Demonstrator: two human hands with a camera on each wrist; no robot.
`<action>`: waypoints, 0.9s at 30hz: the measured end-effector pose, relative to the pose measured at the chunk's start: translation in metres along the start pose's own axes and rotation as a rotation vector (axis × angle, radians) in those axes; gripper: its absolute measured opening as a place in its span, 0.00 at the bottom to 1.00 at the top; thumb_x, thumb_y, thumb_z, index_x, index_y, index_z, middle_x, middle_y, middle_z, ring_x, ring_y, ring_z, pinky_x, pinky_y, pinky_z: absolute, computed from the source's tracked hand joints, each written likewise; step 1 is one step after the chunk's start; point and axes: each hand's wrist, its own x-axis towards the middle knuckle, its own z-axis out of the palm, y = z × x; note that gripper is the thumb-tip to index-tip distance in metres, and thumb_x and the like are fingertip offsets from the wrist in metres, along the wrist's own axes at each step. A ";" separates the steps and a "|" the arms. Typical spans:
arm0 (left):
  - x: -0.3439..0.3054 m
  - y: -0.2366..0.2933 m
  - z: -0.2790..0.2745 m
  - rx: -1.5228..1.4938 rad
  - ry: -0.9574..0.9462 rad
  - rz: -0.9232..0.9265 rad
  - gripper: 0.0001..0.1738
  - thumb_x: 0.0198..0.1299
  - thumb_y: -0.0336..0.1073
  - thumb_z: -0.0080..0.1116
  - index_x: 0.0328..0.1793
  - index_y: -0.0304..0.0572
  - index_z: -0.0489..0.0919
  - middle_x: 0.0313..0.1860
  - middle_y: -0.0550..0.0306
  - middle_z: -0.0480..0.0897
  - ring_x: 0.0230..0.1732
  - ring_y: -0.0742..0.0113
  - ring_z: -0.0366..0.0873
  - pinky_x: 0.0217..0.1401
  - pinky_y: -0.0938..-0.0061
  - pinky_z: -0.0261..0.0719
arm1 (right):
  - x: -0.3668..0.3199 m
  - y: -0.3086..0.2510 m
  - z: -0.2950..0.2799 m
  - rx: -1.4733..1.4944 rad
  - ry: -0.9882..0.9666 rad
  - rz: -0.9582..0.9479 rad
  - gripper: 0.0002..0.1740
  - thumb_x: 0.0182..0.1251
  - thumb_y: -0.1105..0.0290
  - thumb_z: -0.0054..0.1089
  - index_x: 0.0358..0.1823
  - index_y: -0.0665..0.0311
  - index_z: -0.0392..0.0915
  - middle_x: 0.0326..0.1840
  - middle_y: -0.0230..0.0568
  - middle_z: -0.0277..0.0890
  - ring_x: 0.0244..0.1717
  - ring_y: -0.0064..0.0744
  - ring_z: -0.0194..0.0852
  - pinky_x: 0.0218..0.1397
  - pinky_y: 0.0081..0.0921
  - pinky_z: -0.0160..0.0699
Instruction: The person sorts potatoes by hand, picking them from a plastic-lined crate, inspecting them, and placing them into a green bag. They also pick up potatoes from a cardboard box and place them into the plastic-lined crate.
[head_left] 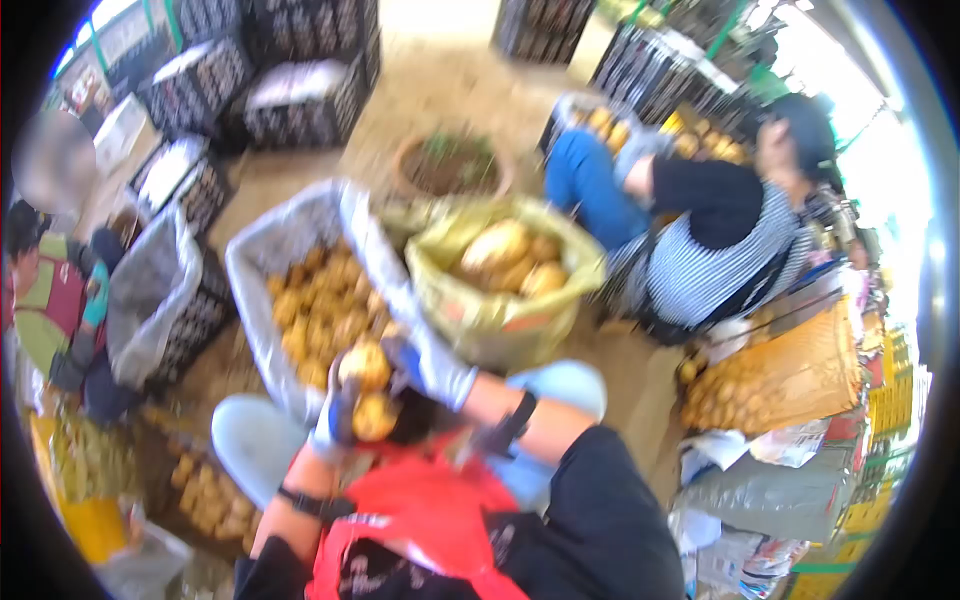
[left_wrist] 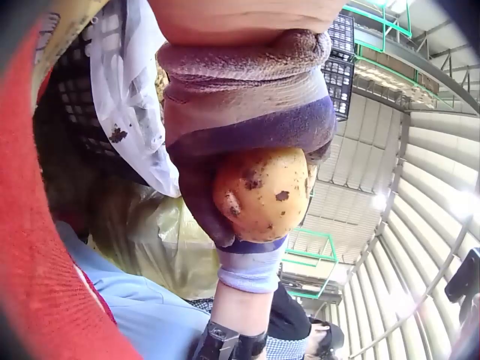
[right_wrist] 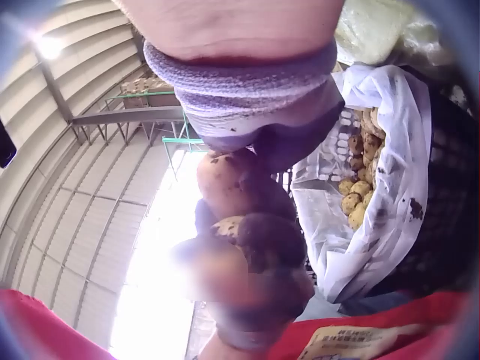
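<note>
My left hand (head_left: 333,420): gloved, curled round a potato (left_wrist: 259,206), held between red apron (head_left: 420,500) and lined crate (head_left: 246,265). My right hand (head_left: 432,372): gloved, alongside, grip too hidden to tell. Handling, I judge: turn gently, light fingers, dark spots (left_wrist: 282,196) facing me.

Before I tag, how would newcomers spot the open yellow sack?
In the head view, find the white-lined crate of small potatoes left of centre. The open yellow sack stands to its right. Larger potatoes and yellow plastic set it apart from the crate.
</note>
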 end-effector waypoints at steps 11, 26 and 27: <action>0.002 -0.013 -0.020 0.280 0.034 -0.022 0.36 0.71 0.40 0.55 0.79 0.39 0.52 0.66 0.48 0.72 0.58 0.59 0.78 0.60 0.64 0.80 | -0.020 -0.016 0.017 -0.701 0.017 -0.072 0.21 0.74 0.54 0.55 0.50 0.67 0.77 0.38 0.41 0.78 0.42 0.33 0.75 0.47 0.29 0.76; -0.038 0.020 -0.002 0.175 0.102 0.120 0.25 0.67 0.44 0.59 0.66 0.44 0.70 0.53 0.55 0.80 0.49 0.65 0.80 0.52 0.71 0.81 | -0.005 0.010 0.015 0.068 -0.097 0.006 0.10 0.74 0.72 0.49 0.40 0.67 0.80 0.33 0.41 0.81 0.33 0.32 0.77 0.39 0.33 0.78; -0.050 0.040 0.003 0.027 0.117 0.102 0.22 0.69 0.48 0.55 0.63 0.44 0.75 0.50 0.56 0.82 0.48 0.65 0.81 0.50 0.70 0.81 | 0.000 0.022 0.012 0.427 -0.071 0.116 0.10 0.74 0.74 0.48 0.43 0.69 0.81 0.36 0.40 0.82 0.35 0.29 0.79 0.38 0.30 0.79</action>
